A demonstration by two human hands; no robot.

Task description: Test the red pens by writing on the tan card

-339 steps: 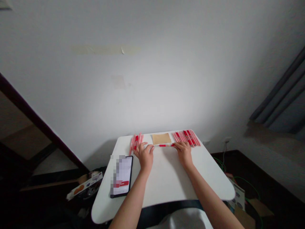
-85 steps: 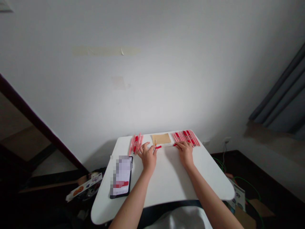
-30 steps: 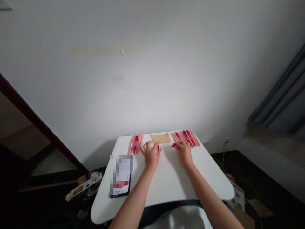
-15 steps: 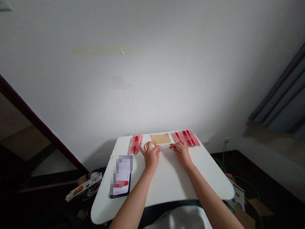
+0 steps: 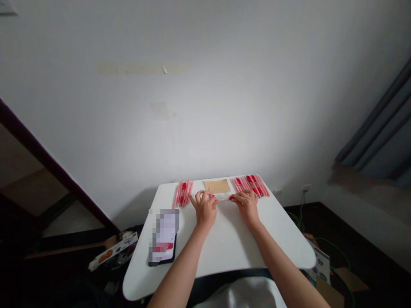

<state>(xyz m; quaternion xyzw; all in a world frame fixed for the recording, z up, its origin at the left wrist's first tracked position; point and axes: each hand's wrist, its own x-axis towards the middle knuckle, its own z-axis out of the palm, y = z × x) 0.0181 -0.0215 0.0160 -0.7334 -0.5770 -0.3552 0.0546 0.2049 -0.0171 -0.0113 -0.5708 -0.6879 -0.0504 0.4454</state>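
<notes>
A slim, clear, pen-like thing with red at both ends lies crosswise between my two hands, low over the table. My left hand has its thumb and a finger closed at the left end, while its other fingers are bent. At the right end, my right hand pinches the red part with thumb and fingertips. Just beyond the hands lies a flat tan piece, like paper or card. Pink-and-red pens lie in a left group and a wider right group.
The white table has rounded front corners and stands near a pale wall. A phone lies at its left, its screen partly pixelated. Boxes and green cables are on the dark floor.
Both hands have shifted slightly and their fingers have drawn closer around the ends of the clear pen-like thing. Less of its left end shows. The pen groups and phone stay put.
</notes>
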